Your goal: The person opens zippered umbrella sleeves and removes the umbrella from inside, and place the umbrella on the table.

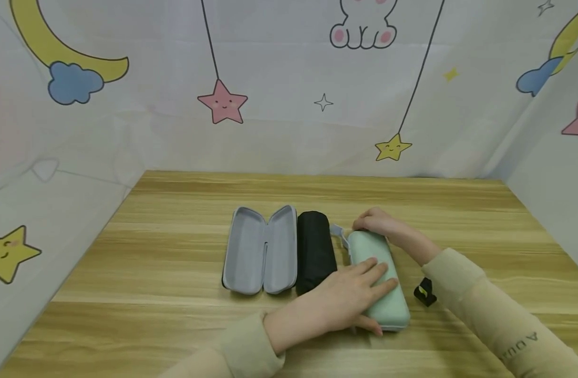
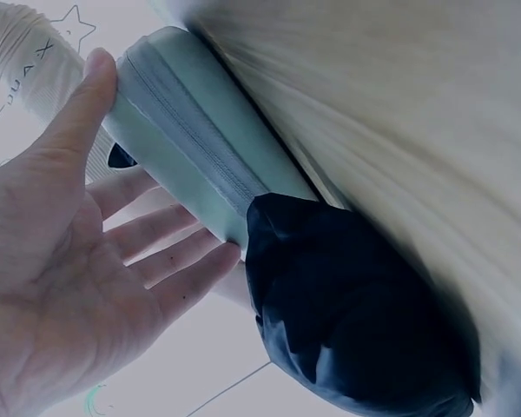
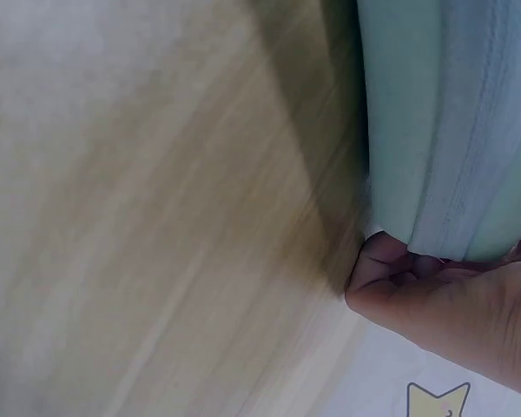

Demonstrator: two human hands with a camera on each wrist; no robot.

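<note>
A mint-green zippered hard case (image 1: 376, 283) lies closed on the table, with a grey zipper band (image 2: 191, 122) along its side. Across its top my left hand (image 1: 343, 296) rests with fingers spread and fairly straight, the thumb low at the near end. My right hand (image 1: 379, 223) is at the far end, where its curled thumb and forefinger (image 3: 386, 261) pinch at the end of the zipper; the pull itself is mostly hidden by the fingers. A grey strap loop (image 1: 338, 231) sticks out at the case's far left corner.
Left of the mint case lies a black soft pouch (image 1: 315, 249), close to my left hand. Beside the pouch an opened case with grey lining (image 1: 246, 252) lies flat. A small black item with a yellow-green mark (image 1: 425, 292) sits near my right sleeve.
</note>
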